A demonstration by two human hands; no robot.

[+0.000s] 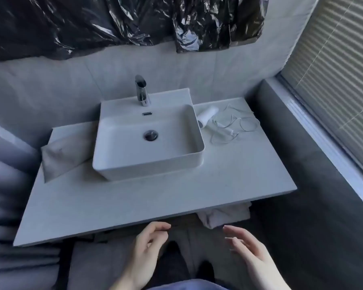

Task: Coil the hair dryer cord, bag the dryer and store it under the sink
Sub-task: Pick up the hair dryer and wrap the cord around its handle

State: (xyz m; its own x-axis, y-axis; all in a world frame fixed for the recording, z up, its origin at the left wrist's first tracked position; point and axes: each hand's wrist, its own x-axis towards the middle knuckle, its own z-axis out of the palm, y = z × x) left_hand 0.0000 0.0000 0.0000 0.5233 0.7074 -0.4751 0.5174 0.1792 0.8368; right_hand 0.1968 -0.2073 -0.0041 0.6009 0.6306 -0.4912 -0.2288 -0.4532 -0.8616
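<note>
Hovering below countertop (134, 206) | left hand (147, 245), right hand (247, 254) grip wide (nothing held) | hair dryer (206, 117) untouched

A white hair dryer (208, 114) is lying at two o'clock of the sink (149, 153), its cord (237, 126) sprawling loose on the counter (155, 197). Both hands, left (147, 254) and right (254, 260), are hovering empty at six o'clock, fingers spread

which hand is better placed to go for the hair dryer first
Probably the right hand. The hair dryer and its loose cord lie right of the sink, on that hand's side. The left hand would have to cross over.
</note>
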